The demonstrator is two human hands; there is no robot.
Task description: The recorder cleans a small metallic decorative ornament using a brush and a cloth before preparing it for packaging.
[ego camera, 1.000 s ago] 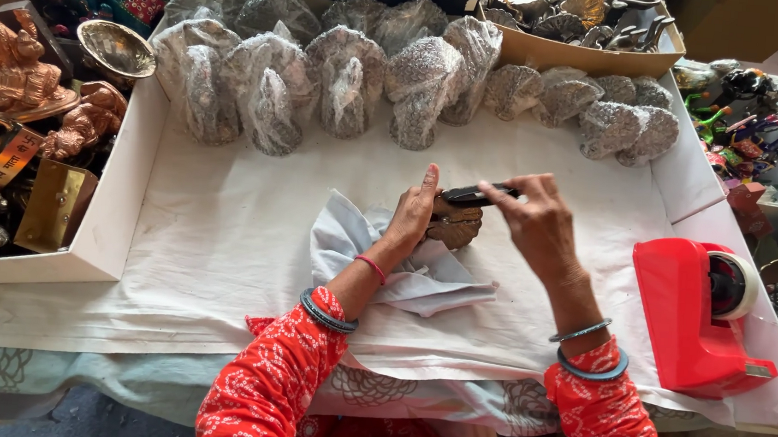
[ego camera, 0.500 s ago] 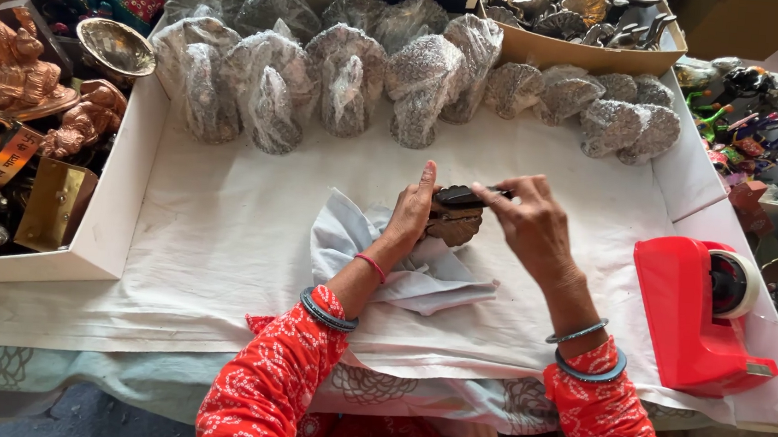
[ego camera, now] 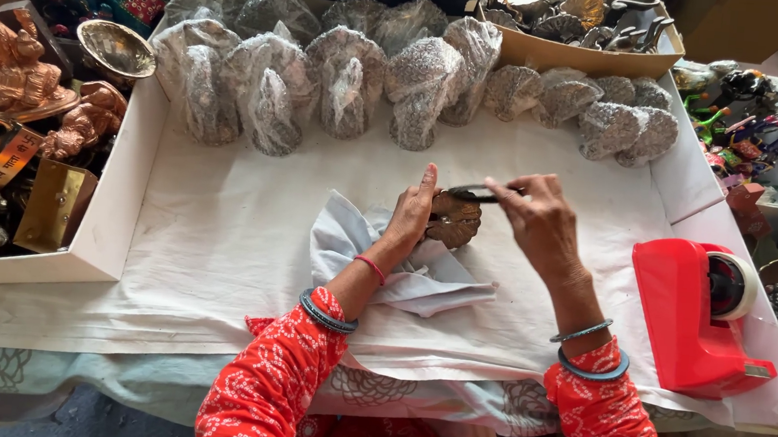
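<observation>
Containers first. We count a cardboard box (ego camera: 573, 53) at the top, filled with dark metal shell-shaped pieces. At the left we note an open white box (ego camera: 116, 216) holding copper-coloured figurines (ego camera: 13, 64), a round metal bowl (ego camera: 116, 47) and a brass block. Along the far edge of the white paper sheet (ego camera: 212, 232) we list a row of plastic-wrapped pieces (ego camera: 344, 81), standing or leaning against one another. At the right, on the sheet, we record a red tape dispenser (ego camera: 692, 312) with its roll at the far end.

Hands. Our left hand (ego camera: 411, 213) stands on edge, fingers straight and together, the palm pressed against the left side of a small brown metal ornament (ego camera: 453, 220). Our right hand (ego camera: 537, 219) is curled, its thumb and fingertips pinching a thin dark strip (ego camera: 479, 194) that lies across the ornament's top. Both wrists carry bangles; the sleeves are red with a white print.

The ornament: dark brown, scalloped and ribbed like a shell, held between the two hands at mid-sheet, just above a crumpled pale blue cloth (ego camera: 376, 264) under the left wrist.
</observation>
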